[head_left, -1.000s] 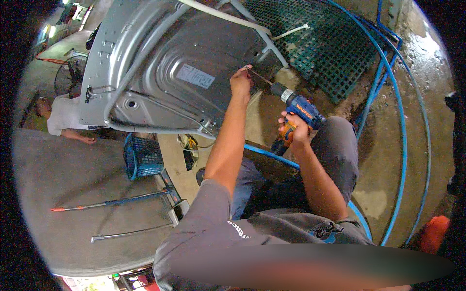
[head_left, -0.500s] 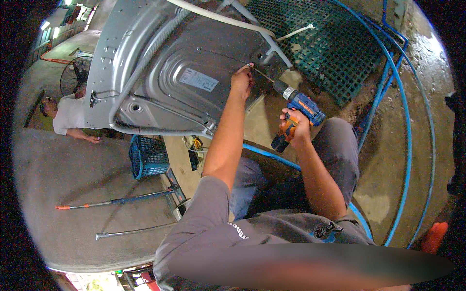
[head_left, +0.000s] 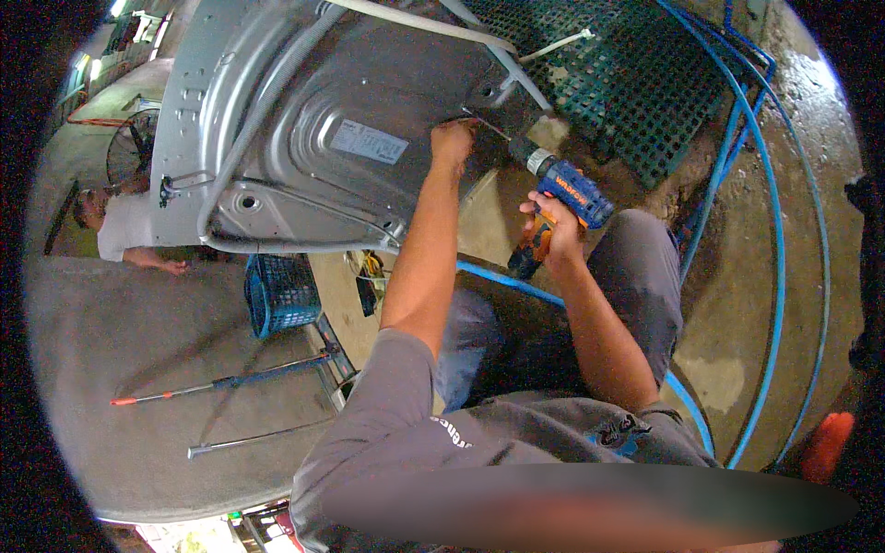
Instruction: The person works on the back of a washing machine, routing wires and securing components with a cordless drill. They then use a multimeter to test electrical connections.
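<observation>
A large grey metal appliance panel [head_left: 304, 194], with pressed ridges and a white label, fills the upper left. At its right part, my left hand [head_left: 452, 145] is closed with curled fingers; what they hold, if anything, is hidden. My right hand [head_left: 553, 230] grips the orange handle of a blue and orange cordless drill [head_left: 576, 192]. From the drill's chuck a long thin bit [head_left: 489, 123] points up and left, its end close to the fingers of my left hand.
White-grey hose [head_left: 424, 25] crosses the panel's top. A green plastic grid mat [head_left: 608, 83] lies beyond. Blue hoses [head_left: 779, 230] loop at right and one runs under my arms. At left are a blue basket [head_left: 281, 295], poles [head_left: 230, 380], a fan [head_left: 129, 143] and another person [head_left: 124, 226].
My left hand has shifted slightly left and turned, fingers more curled. The drill and its bit have moved a little up and left. The view has shifted slightly.
</observation>
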Tool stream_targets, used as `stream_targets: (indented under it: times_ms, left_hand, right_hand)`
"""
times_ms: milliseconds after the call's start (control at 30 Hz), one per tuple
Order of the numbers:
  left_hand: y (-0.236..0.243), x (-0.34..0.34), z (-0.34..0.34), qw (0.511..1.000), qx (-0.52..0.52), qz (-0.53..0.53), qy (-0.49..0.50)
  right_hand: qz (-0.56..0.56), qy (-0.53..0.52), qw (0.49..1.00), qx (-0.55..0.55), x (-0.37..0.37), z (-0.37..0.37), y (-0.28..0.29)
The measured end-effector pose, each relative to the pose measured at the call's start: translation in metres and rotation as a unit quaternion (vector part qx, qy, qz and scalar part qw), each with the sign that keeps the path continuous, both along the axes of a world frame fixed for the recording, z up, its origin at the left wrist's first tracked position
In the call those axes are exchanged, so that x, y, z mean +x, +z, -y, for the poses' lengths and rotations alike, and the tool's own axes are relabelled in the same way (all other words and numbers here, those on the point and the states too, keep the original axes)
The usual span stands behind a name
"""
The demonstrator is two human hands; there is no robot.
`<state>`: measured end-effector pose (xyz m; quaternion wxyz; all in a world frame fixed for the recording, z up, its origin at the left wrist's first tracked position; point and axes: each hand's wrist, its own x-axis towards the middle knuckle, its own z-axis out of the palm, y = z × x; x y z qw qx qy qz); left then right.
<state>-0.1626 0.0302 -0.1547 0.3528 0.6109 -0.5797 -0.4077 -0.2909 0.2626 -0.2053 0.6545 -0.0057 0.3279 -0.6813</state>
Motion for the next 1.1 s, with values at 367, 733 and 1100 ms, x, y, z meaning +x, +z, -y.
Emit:
stream_targets:
  times_ms: [367, 733, 1100]
  left_hand:
    - [-0.08, 0.114, -0.252, 0.973, 0.204, -0.096, -0.041]
    - [-0.073, 0.171, -0.357, 0.907, 0.216, -0.337, 0.134]
    - [-0.135, 0.166, -0.313, 0.797, 0.125, -0.575, 0.137]
  right_hand:
    - [0.012, 0.016, 0.999, -0.033, 0.002, 0.011, -0.008]
    - [-0.081, 0.058, 0.993, -0.067, -0.012, 0.016, -0.034]
    - [-0.157, 0.115, 0.978, -0.075, -0.005, -0.057, 0.011]
